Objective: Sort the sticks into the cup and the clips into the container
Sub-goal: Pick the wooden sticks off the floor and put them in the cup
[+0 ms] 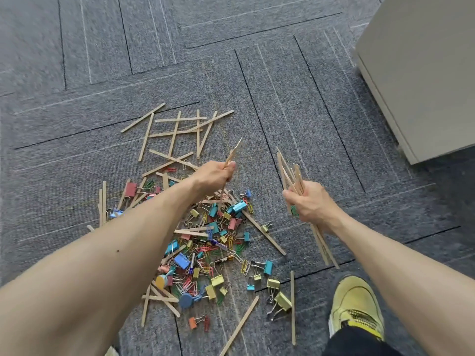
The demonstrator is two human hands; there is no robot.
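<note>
A pile of coloured binder clips and paper clips (213, 242) lies on the grey carpet, mixed with thin wooden sticks. More loose sticks (177, 132) lie scattered beyond the pile. My left hand (216, 176) hovers over the pile's far edge and grips a stick (235, 150) that points up and away. My right hand (312, 201) is to the right of the pile and grips a bundle of several sticks (290, 173), whose ends stick out above and below my fist. No cup or container is in view.
A pale cabinet (421, 73) stands at the upper right. My yellow shoe (356, 307) rests on the carpet at the lower right. A few batteries (223, 260) lie among the clips. Single sticks (292, 307) lie near the shoe.
</note>
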